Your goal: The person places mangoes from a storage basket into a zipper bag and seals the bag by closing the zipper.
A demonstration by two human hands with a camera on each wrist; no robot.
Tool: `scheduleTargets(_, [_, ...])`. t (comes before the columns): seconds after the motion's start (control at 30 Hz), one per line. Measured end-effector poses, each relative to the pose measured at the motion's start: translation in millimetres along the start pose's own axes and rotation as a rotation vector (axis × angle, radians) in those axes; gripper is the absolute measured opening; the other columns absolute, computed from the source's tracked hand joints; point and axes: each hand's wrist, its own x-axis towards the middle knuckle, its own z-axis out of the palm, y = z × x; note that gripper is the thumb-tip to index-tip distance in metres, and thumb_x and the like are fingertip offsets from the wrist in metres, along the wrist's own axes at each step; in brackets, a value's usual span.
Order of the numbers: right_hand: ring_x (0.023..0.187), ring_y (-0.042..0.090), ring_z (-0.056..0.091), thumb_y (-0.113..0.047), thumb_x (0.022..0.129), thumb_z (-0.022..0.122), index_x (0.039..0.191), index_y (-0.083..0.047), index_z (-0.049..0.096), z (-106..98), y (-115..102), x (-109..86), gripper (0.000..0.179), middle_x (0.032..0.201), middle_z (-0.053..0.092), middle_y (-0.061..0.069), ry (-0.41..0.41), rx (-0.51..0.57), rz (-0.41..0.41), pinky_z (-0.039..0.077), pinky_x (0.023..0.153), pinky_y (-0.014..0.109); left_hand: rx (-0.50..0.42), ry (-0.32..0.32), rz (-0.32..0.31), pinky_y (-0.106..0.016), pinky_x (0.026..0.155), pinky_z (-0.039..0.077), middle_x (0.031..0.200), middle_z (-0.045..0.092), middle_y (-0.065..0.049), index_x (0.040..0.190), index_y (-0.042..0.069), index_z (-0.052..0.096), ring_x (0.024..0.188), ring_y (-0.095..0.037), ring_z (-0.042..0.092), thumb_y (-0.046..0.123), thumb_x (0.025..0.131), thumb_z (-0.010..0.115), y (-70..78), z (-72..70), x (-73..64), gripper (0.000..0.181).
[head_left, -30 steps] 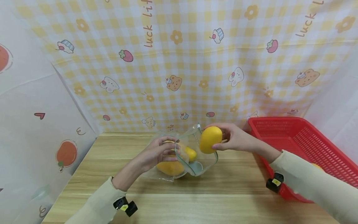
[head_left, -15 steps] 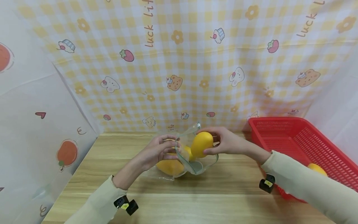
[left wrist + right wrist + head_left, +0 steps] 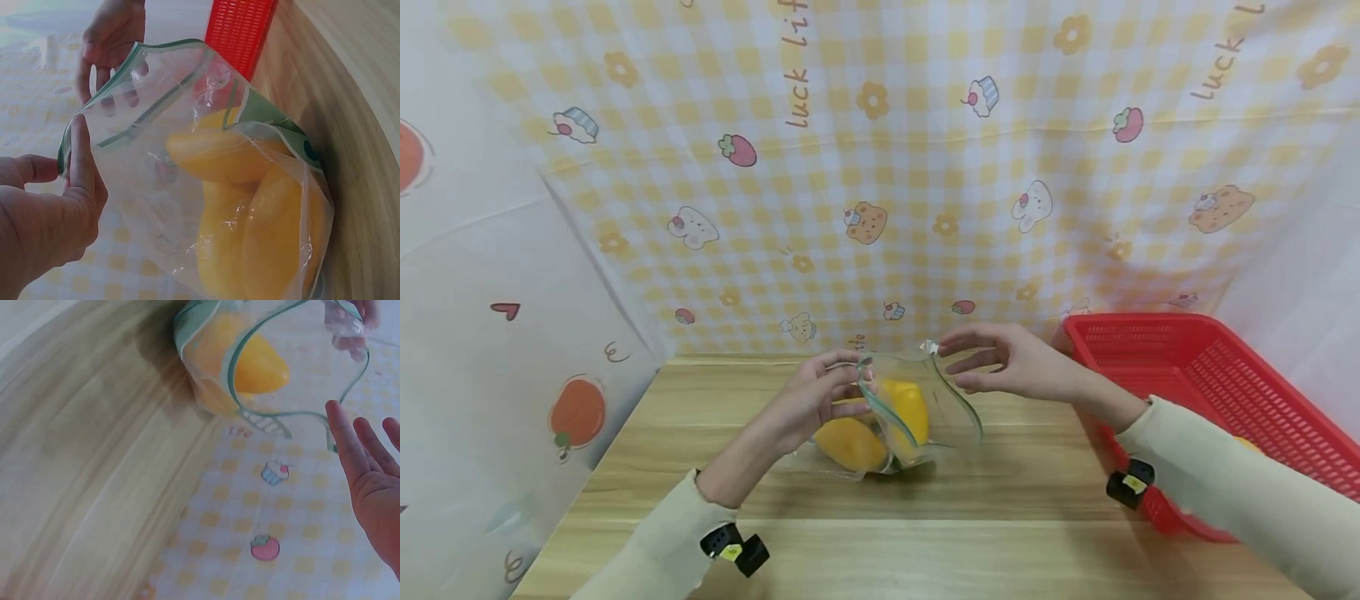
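Note:
A clear plastic zip bag [image 3: 951, 408] with a green-edged mouth sits on the table, its mouth spread wide toward the right. Several yellow mangoes [image 3: 278, 231] lie inside; in the right wrist view one mango [image 3: 259, 365] shows through the mouth. My left hand [image 3: 808, 400] pinches the left edge of the mouth between thumb and fingers, plainest in the left wrist view. Just right of the mouth is my right hand [image 3: 1011, 362], its fingers extended and holding nothing. In the right wrist view a fingertip [image 3: 334, 409] is close to the rim; whether it touches I cannot tell.
A red perforated plastic basket [image 3: 1187, 333] stands on the right, with a yellow fruit [image 3: 1247, 443] partly hidden behind the right sleeve. Behind the wooden table [image 3: 970, 550] hangs a checked curtain [image 3: 925, 167]. A white sheet [image 3: 490, 350] borders the left side.
My right hand carried a mango left into the bag mouth, let it go, and drew back to the right with nothing in it. My left hand kept hold of the bag's edge.

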Motion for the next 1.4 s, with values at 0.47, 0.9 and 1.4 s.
scheduleTargets(0.47, [0.118,0.032,0.063,-0.005,0.094,0.074,0.143,-0.007,0.053,-28,4,-25.8,0.054,0.138,0.058,0.015,0.002,0.003,0.038,0.060,0.084,0.050,-0.025,0.009,-0.016,-0.040,0.089,0.059,0.116,0.059,-0.014,0.137,-0.005,0.043,0.093,-0.022,0.065,0.006,0.103,0.057,-0.1,-1.3,-2.7,0.039])
scheduleTargets(0.9, [0.121,0.036,0.060,-0.001,0.095,0.071,0.146,-0.001,0.046,-43,13,-46.5,0.057,0.143,0.051,0.024,-0.036,0.004,0.056,0.059,0.086,0.051,-0.021,-0.027,-0.021,-0.041,0.089,0.059,0.113,0.060,-0.013,0.135,-0.009,0.045,0.093,-0.023,0.066,0.007,0.102,0.059,-4.4,0.2,-3.0,0.039])
scheduleTargets(1.4, [0.122,0.034,0.060,-0.008,0.097,0.072,0.146,-0.005,0.048,-54,18,-69.2,0.055,0.143,0.052,0.019,-0.015,-0.088,0.093,0.060,0.086,0.042,-0.005,-0.051,-0.035,-0.046,0.092,0.057,0.108,0.065,-0.011,0.132,-0.005,0.049,0.094,-0.025,0.068,0.008,0.102,0.059,-15.1,1.9,-0.6,0.034])
